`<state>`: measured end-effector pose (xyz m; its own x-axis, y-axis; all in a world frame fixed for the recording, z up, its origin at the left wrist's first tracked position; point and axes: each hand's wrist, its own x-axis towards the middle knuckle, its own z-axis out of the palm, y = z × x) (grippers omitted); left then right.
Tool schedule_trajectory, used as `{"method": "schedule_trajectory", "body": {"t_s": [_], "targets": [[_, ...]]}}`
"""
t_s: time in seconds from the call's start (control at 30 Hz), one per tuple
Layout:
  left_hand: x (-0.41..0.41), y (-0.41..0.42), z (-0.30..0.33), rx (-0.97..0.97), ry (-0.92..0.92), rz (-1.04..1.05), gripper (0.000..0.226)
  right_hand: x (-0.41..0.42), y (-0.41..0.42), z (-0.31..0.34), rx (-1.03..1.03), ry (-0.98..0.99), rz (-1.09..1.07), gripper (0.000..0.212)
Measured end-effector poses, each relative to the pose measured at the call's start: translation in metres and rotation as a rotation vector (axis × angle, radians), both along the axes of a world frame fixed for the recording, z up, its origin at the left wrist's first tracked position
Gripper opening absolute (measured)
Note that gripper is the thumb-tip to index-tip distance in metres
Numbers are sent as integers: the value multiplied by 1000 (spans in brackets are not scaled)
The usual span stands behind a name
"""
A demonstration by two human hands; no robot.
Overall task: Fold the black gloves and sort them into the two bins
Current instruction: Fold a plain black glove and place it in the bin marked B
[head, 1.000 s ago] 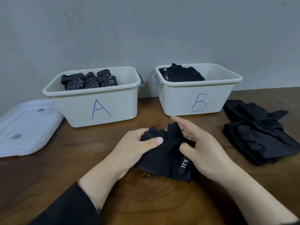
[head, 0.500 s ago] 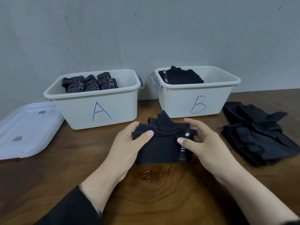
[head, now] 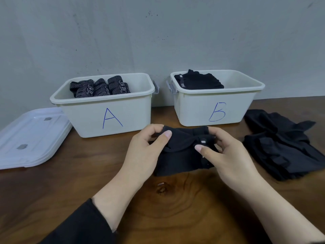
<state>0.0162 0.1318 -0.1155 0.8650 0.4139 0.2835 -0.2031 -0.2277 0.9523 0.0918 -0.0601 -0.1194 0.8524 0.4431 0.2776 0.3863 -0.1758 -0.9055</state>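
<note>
**Obs 1:** Both hands on one piece. Left hand (head: pixel 146 148) pinches the left end of the folded black glove (head: pixel 181 155), thumb on top, fingers curled behind. Right hand (head: pixel 226 155) pinches the right end, thumb pressed just below a small grey tag on the fabric.

**Obs 2:** Where does the glove sit?

**Obs 1:** Near centre of the table (head: pixel 175 208), in front of the gap between the two bins. Top edge is lifted between the hands; lower edge looks to rest on the wood, though I cannot tell for certain.

**Obs 2:** Bins?

**Obs 1:** Bin A (head: pixel 109 110) far left, blue letter on its front wall. Patterned black-and-white gloves (head: pixel 98 88) packed in its left part. Bin B (head: pixel 216 104) far right, apart from A; plain black gloves (head: pixel 198 81) stacked at its left end, right part of the bin shows bare wall.

**Obs 2:** Anything unsorted?

**Obs 1:** Loose pile of black gloves (head: pixel 281 145) on the table to the right of bin B and of the right hand, not touching either.

**Obs 2:** Other items?

**Obs 1:** White plastic lids (head: pixel 29 138), stacked, flat on the table at far left, beside bin A. Grey wall (head: pixel 158 32) behind. Dark sleeve (head: pixel 82 226) on the left forearm; right forearm bare.
</note>
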Motion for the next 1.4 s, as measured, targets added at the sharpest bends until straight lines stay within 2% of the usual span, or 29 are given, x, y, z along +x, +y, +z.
{"method": "schedule_trajectory", "body": {"t_s": [0.13,0.27,0.47,0.53,0.73,0.9,1.07,1.17,1.3,1.4], "targets": [[-2,-3,-2,-49,-9,2,19,-1,1,0,24,4,-29,27],[-1,-3,-3,-76,-14,21,5,-2,1,3,79,15,-62,27],[2,-2,-8,-189,16,-116,51,-1,0,9,130,53,-75,26],[7,-1,-11,-198,36,-122,59,-2,-1,12,134,60,-67,26],[24,-1,-19,-181,36,-38,39,-7,-12,30,79,26,-91,32],[44,6,-17,-155,24,-8,31,5,-27,85,59,-127,-198,29],[63,17,-24,73,88,40,25,56,-28,151,88,-149,-166,24],[68,22,-25,135,86,84,22,101,-12,181,161,-64,-136,18],[73,27,-28,148,73,134,19,162,24,197,322,211,-79,16],[75,30,-29,147,78,128,19,199,51,177,214,375,-128,10]]}}
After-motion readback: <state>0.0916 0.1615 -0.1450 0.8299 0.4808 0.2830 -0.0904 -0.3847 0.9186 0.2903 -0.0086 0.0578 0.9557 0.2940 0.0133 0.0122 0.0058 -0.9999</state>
